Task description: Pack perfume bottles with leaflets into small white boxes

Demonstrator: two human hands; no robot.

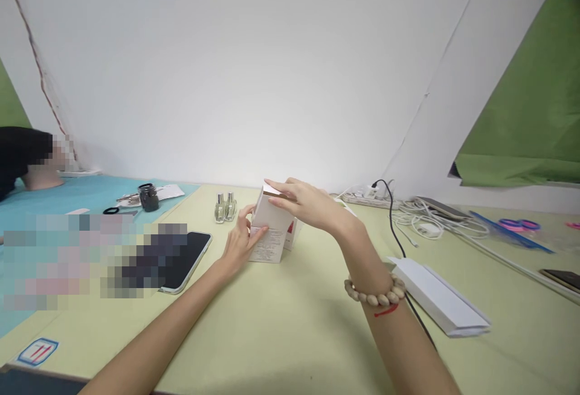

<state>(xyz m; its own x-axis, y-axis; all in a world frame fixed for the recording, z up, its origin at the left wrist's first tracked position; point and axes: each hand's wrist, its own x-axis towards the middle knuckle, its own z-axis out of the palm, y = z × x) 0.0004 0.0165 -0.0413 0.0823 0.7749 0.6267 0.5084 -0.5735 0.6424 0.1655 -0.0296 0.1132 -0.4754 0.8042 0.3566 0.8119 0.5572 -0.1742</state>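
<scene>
A white wall (290,69) is rising behind everything, and I am working at a pale yellow-green table (312,334). Green cloth (530,99) is hanging on the far right, and a blue cover (99,192) is spreading over the left of the table. On the far right, white cables (435,214) are lying tangled beside a power strip (362,200). A flattened white carton (437,298) is lying on the right, its long axis running from far left to near right, just beside my right forearm.

My two hands are grasping a white box (276,214) in the middle of the table. It is standing on end, its long axis running nearly upright, the top leaning a little right. Its printed lower panel is facing me, and its top end is pointing up. My left hand (238,241) is clasping the left side, thumb lying across the near face. My right hand (312,202) is gripping the upper right, its fingers reaching over the top edge.

A phone (193,256) is lying on the left, screen facing up. A beaded bracelet (374,298) is circling my right wrist. A dark jar (148,197) is standing far left, and two small glass bottles (230,208) are standing side by side, just left of the box.
</scene>
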